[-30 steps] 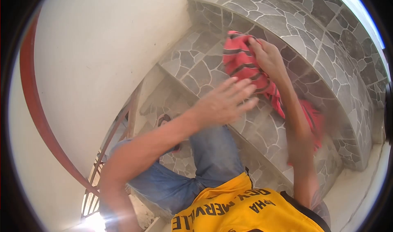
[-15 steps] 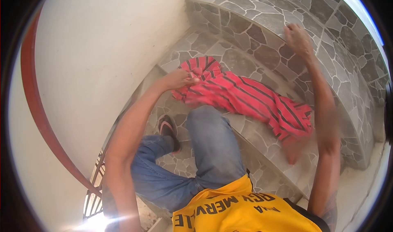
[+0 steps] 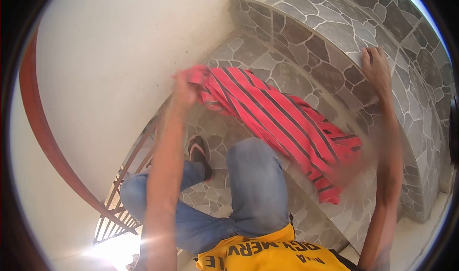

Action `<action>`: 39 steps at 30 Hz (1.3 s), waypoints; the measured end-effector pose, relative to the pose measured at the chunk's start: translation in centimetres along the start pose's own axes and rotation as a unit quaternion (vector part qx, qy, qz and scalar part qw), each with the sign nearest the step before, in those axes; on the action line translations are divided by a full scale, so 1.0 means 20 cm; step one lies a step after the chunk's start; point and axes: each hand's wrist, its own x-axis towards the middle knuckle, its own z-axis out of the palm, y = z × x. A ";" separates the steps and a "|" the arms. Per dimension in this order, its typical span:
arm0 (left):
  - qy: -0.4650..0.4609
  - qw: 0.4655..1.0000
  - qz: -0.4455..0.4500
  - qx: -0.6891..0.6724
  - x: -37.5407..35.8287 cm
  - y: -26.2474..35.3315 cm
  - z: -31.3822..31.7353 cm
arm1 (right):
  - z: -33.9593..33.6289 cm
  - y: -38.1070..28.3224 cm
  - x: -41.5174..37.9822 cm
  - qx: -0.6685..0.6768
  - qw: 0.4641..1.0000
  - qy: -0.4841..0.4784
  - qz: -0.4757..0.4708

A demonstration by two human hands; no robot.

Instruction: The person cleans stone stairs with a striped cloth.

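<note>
A red cloth with dark stripes [image 3: 279,115] stretches diagonally over the stone-patterned stair tread. At its upper left end my left hand [image 3: 185,92], slightly blurred, is closed on a bunched part of the fabric. The cloth's lower right end lies loose and reaches down past the tread's edge. My right hand [image 3: 377,70] rests against the front edge of the higher step [image 3: 330,25], its fingers laid over the stone surface with nothing in them.
A white wall [image 3: 129,46] rises on the left, with a red-brown handrail [image 3: 45,132] and metal railing bars [image 3: 114,218] below. My jeans-clad knee [image 3: 256,175] is bent close to the cloth. A foot in a flip-flop [image 3: 198,154] stands on the lower step.
My left hand has pulled its end of the cloth up and left, so the fabric lies more stretched out. My right hand has come down onto the step's edge.
</note>
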 end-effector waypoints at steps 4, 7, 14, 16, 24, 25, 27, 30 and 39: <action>-0.057 0.669 0.161 0.723 -0.20 -0.47 0.22 | -0.02 -0.01 -0.01 0.002 1.000 -0.013 -0.009; -0.058 0.583 0.194 0.787 -0.23 -0.55 0.29 | -0.05 -0.06 -0.02 -0.031 0.999 -0.029 -0.014; -0.071 0.620 0.281 0.729 0.42 -0.78 0.88 | -0.01 -0.02 0.01 -0.070 0.993 -0.072 -0.055; -0.098 0.636 0.271 0.716 0.37 -0.70 0.87 | -0.04 -0.02 -0.01 -0.067 0.993 -0.091 -0.043; -0.214 0.543 0.241 0.775 -0.26 -0.32 0.15 | -0.05 -0.06 0.01 -0.089 0.990 -0.098 -0.045; -0.214 0.538 0.263 0.772 -0.21 -0.32 0.17 | -0.03 -0.06 0.02 -0.088 0.990 -0.094 -0.056; -0.206 0.555 0.307 0.745 -0.03 -0.38 0.27 | -0.03 -0.06 0.02 -0.084 0.990 -0.105 -0.039; -0.211 0.588 0.298 0.722 0.19 -0.45 0.39 | -0.04 -0.04 0.01 -0.093 0.988 -0.111 -0.047; -0.333 0.451 0.290 0.776 -0.12 -0.17 0.01 | 0.00 -0.05 0.02 -0.122 0.986 -0.105 -0.035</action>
